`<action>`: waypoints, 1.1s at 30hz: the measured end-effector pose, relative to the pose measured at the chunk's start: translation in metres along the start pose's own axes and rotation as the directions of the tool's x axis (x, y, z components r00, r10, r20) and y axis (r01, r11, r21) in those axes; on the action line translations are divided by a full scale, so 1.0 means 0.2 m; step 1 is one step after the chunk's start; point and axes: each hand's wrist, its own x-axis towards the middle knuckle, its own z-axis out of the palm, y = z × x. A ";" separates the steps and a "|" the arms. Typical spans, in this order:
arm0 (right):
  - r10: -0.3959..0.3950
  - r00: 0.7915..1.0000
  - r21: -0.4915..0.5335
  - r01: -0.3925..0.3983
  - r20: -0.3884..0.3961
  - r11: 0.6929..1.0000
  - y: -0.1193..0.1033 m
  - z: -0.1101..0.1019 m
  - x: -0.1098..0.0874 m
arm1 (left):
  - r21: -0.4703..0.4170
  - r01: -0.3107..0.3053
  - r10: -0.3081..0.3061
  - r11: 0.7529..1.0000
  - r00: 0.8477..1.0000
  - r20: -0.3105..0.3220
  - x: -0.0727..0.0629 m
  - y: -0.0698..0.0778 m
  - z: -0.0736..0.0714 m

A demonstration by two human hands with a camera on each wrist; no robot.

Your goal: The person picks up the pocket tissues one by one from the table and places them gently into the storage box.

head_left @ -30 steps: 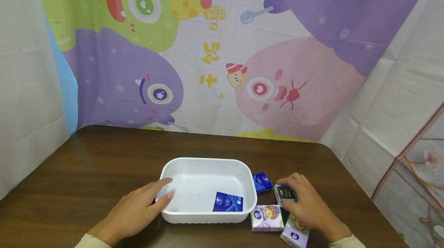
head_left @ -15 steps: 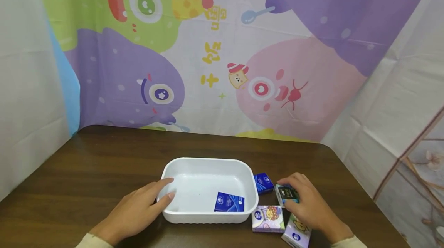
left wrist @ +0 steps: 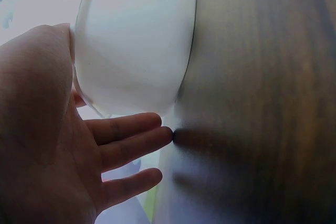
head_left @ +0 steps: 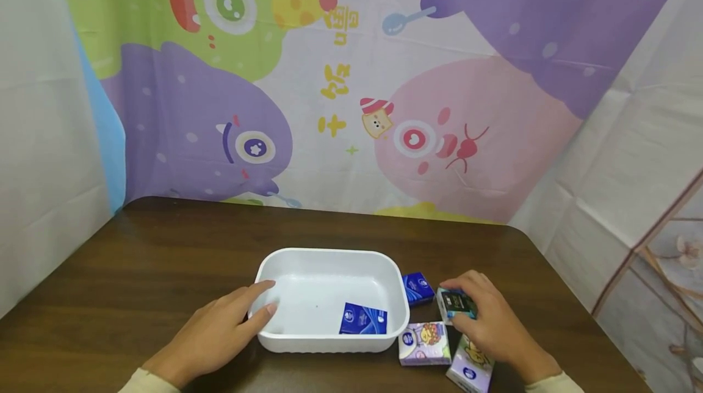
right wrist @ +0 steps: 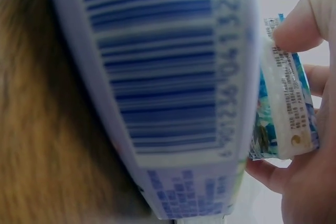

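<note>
My right hand [head_left: 491, 326] pinches a dark tissue pack with blue-green ends [head_left: 458, 302] between thumb and fingers; the right wrist view shows the pack's pale printed underside [right wrist: 287, 103]. My left hand [head_left: 225, 332] rests at the left end of a white plastic tub [head_left: 296, 313], thumb and index finger over the rim. Seen from the left wrist, its other fingers [left wrist: 137, 148] stretch out beside the tub's outer wall. One blue tissue pack [head_left: 362, 320] lies inside the tub near its front right corner.
Right of the tub, a second blue pack [head_left: 418, 288] and a cartoon-printed pack [head_left: 424, 345] lie on the brown table [head_left: 181, 259]. A purple pack [head_left: 471, 367] sits under my right wrist, its barcode side [right wrist: 163, 72] large in the right wrist view. A printed curtain [head_left: 329, 167] hangs behind.
The dark pack has shifted and turned slightly in my right hand, with the thumb sliding a little along its edge. My left hand and the tub stay in place.
</note>
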 end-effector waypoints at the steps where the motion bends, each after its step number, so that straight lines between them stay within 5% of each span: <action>1: 0.001 1.000 0.002 -0.001 -0.001 1.000 0.00 0.00 0.00 | -0.001 0.001 -0.001 1.000 1.000 0.002 0.00 0.00 0.00; 33: 0.002 0.997 0.016 -0.001 -0.075 1.000 -0.03 -0.02 0.01 | 0.007 -0.013 0.013 1.000 1.000 -0.001 0.00 0.00 0.00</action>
